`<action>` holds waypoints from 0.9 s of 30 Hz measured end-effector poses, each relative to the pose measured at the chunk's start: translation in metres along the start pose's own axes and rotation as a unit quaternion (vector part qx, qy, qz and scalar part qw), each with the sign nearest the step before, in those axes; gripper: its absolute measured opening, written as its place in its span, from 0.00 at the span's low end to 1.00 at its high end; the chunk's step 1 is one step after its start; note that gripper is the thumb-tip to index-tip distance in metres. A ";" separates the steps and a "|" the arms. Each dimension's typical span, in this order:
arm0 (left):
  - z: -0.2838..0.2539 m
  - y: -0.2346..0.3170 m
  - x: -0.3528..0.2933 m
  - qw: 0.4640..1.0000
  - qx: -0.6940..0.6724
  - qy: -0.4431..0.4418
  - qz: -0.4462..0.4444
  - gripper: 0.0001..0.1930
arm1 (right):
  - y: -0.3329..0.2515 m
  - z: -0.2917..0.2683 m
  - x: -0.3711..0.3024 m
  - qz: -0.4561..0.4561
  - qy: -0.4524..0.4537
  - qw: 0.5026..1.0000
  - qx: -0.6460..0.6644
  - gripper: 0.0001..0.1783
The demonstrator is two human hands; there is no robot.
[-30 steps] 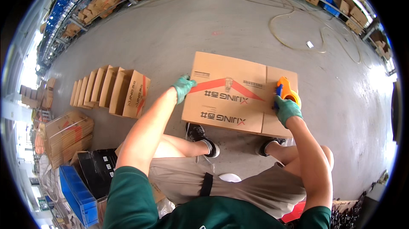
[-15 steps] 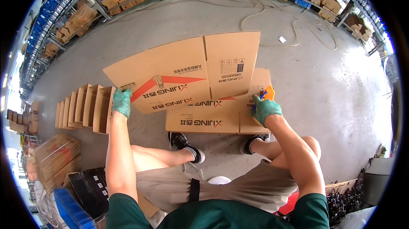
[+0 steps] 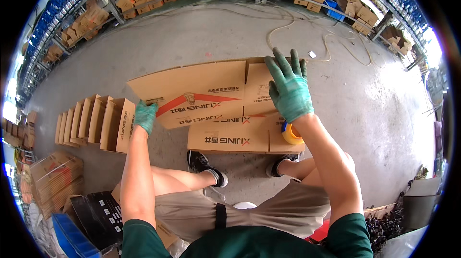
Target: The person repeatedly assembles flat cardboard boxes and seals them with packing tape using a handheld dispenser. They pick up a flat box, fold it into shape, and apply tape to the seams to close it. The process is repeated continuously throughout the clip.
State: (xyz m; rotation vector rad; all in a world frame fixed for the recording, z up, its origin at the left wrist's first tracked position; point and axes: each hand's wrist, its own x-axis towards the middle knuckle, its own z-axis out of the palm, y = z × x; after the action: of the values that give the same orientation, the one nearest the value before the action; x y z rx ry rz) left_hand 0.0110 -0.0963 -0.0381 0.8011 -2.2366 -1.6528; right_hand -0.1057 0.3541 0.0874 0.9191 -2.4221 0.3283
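Here, left hand point(image 3: 145, 116) gripping one carton point(image 3: 206, 84), right hand point(image 3: 291, 92) splayed, one tape roll point(image 3: 288, 136) nearby

The grey floor point(image 3: 216, 42) carries a row of open cartons point(image 3: 97, 119); farther off lies a yellowish hose point(image 3: 325, 42) (a white scrap point(image 3: 312, 54) beside it).

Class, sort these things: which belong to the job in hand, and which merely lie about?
Likely in use:
raised carton
left hand
right hand
lower carton
tape dispenser

Likely lying about:
hose
white scrap
blue crate
black box
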 end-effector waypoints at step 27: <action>0.048 0.108 -0.086 0.877 -0.028 -0.332 0.347 0.40 | 0.015 0.008 -0.063 0.175 0.083 0.915 0.353 0.16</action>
State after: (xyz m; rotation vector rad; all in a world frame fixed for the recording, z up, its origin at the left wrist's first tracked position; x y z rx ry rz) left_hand 0.0267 0.0128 0.0577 -0.6568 -2.4037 -1.7165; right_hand -0.0794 0.3959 0.0453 0.6710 -2.3100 1.4209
